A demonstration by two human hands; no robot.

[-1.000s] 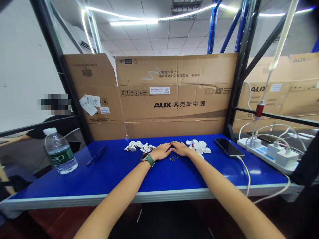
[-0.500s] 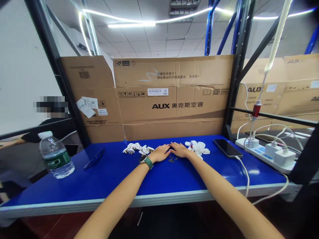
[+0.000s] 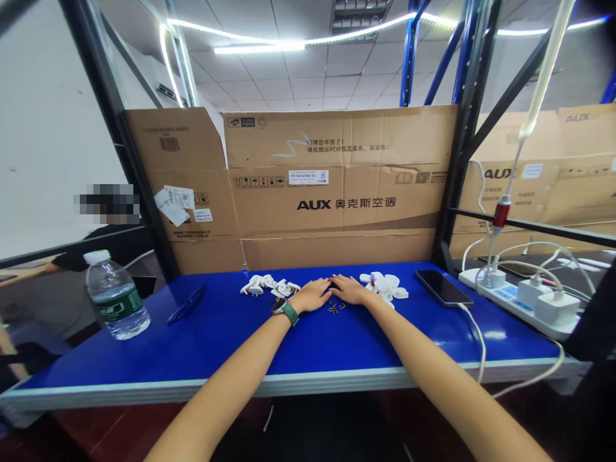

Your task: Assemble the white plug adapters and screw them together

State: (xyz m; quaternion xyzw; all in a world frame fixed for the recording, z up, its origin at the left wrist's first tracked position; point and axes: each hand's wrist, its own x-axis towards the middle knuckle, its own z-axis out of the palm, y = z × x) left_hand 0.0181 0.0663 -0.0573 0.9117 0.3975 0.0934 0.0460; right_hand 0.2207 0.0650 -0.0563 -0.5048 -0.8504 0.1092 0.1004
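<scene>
My left hand [image 3: 314, 294] lies palm down on the blue table [image 3: 231, 340], fingers stretched out, holding nothing; a green-strapped watch [image 3: 285, 308] is on its wrist. My right hand [image 3: 347, 288] lies flat beside it, fingertips almost touching the left's. Several small brass screws [image 3: 335, 308] lie just in front of the two hands. A heap of white plug parts with prongs [image 3: 268, 285] sits left of my left hand. Another heap of white plastic shells [image 3: 386, 285] sits right of my right hand.
A water bottle [image 3: 117, 296] and a dark pen [image 3: 187, 303] are at the table's left. A black phone [image 3: 443, 287] with a white cable lies at the right, beside a power strip [image 3: 518, 299] with chargers. Cardboard [image 3: 337, 186] walls the back. A person sits beyond the frame at left.
Both hands stay flat in the same place. Only the head camera has shifted slightly.
</scene>
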